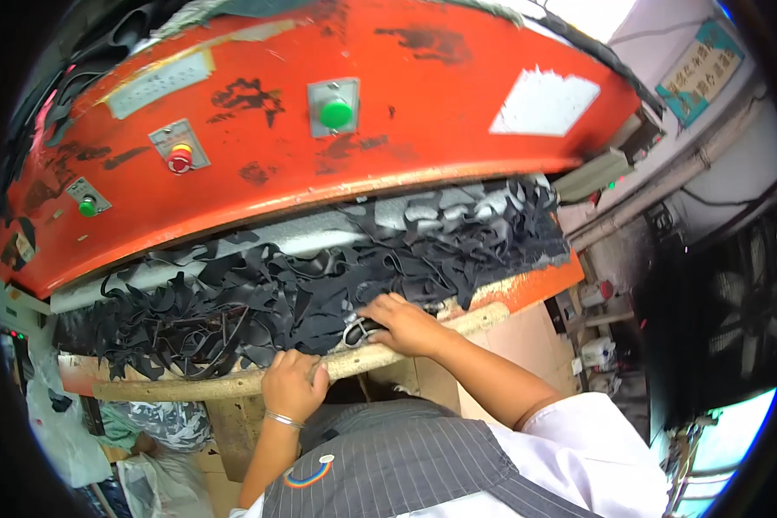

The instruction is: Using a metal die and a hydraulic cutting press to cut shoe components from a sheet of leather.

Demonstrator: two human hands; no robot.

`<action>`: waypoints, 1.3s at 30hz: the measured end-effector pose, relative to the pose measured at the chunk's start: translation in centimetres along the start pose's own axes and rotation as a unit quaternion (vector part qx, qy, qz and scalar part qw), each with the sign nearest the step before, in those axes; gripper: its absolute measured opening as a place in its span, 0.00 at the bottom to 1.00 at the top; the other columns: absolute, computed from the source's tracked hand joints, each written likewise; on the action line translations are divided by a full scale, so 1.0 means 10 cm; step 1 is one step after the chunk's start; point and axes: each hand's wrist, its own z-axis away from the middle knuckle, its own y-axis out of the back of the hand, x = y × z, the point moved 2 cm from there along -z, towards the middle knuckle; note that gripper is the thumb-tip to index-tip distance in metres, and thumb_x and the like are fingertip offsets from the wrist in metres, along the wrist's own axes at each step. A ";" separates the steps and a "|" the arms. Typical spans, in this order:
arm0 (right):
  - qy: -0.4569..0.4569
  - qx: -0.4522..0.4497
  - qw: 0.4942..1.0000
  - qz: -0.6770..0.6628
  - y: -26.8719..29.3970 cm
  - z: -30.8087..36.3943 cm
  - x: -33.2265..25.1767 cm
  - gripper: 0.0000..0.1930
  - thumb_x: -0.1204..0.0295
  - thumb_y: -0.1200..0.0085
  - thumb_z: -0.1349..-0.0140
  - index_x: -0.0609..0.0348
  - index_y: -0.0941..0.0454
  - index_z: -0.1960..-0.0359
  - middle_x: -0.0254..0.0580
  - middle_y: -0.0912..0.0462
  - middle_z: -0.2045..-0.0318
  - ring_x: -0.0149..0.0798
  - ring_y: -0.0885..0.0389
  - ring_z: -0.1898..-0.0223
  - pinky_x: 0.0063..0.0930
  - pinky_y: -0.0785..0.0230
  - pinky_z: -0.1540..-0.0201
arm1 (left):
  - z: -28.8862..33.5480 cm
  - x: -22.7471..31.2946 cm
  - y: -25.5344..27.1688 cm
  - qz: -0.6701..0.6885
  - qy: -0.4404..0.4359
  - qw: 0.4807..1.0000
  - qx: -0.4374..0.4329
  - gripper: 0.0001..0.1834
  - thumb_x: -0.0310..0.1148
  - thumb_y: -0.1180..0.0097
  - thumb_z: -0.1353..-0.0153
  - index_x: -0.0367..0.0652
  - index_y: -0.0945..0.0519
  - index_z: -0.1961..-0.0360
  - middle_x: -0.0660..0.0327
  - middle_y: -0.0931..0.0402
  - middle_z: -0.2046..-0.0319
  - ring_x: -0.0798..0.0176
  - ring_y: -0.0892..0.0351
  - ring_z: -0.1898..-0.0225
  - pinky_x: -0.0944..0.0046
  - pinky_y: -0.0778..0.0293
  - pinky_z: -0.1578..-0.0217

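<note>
My right hand (406, 325) reaches over the pale front rail. Its thumb and fingers close around a small metal-rimmed cutting die (360, 331) with a dark inside; the fingers partly cover it. To its left, my left hand (293, 385) is curled over the wooden-looking front rail (423, 342), thumb lying along the top; its fingertips are hidden. Just beyond both hands a thick heap of black sheet offcuts (319, 285) covers the bed, full of strips and curved holes. A flatter black piece (321, 326) lies between my hands.
An orange machine head (259, 164) spans the bed, with a large green button (336, 112), a red knob (180, 159) and a smaller green button (87, 206). Plastic bags (160, 483) sit low on the left. A black fan-like machine (716, 302) stands at the right.
</note>
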 end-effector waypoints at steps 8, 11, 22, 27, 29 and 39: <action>-0.095 0.000 0.995 -0.009 0.09 0.00 0.09 0.23 0.66 0.38 0.45 0.61 0.27 0.49 0.50 0.26 0.58 0.56 0.21 0.59 0.44 0.27 0.58 | -0.32 0.08 0.07 0.005 0.015 0.998 -0.066 0.12 0.38 0.37 0.56 0.40 0.15 0.75 0.56 0.22 0.76 0.49 0.22 0.70 0.55 0.26 0.67; -0.045 -0.053 0.984 -0.163 0.32 -0.02 0.28 0.22 0.63 0.36 0.45 0.60 0.25 0.51 0.49 0.24 0.61 0.53 0.22 0.58 0.38 0.29 0.57 | -0.60 0.04 0.21 -0.028 0.020 0.972 -0.232 0.15 0.46 0.37 0.54 0.46 0.13 0.76 0.59 0.19 0.77 0.53 0.18 0.72 0.56 0.23 0.69; -0.113 0.223 0.968 0.006 1.73 -1.68 2.09 0.22 0.63 0.34 0.49 0.56 0.21 0.52 0.47 0.22 0.60 0.51 0.24 0.55 0.39 0.31 0.50 | -3.34 0.07 -0.55 -0.071 -0.139 0.985 -0.070 0.59 0.54 0.26 0.64 0.36 0.40 0.33 0.50 0.35 0.39 0.48 0.40 0.37 0.50 0.46 0.37; -0.053 0.250 0.965 0.055 1.62 -1.73 2.43 0.24 0.61 0.31 0.53 0.53 0.20 0.53 0.40 0.19 0.59 0.48 0.25 0.55 0.36 0.32 0.49 | -3.61 0.09 -0.82 -0.072 -0.041 0.986 -0.144 0.58 0.53 0.23 0.71 0.38 0.35 0.39 0.52 0.33 0.46 0.48 0.38 0.43 0.52 0.44 0.40; -0.043 0.259 0.964 0.049 1.61 -1.81 2.43 0.24 0.61 0.31 0.53 0.54 0.19 0.54 0.40 0.18 0.60 0.48 0.25 0.55 0.37 0.32 0.49 | -3.47 0.00 -0.85 -0.067 -0.031 0.996 -0.047 0.56 0.53 0.22 0.71 0.37 0.34 0.41 0.52 0.33 0.46 0.47 0.38 0.42 0.51 0.43 0.40; -0.064 0.280 0.956 0.054 1.56 -1.70 2.34 0.24 0.59 0.30 0.56 0.52 0.18 0.56 0.39 0.18 0.63 0.47 0.24 0.57 0.38 0.31 0.50 | -1.64 0.03 0.10 -0.005 -0.027 0.997 -0.068 0.51 0.56 0.23 0.73 0.38 0.30 0.49 0.50 0.31 0.54 0.45 0.35 0.49 0.47 0.40 0.46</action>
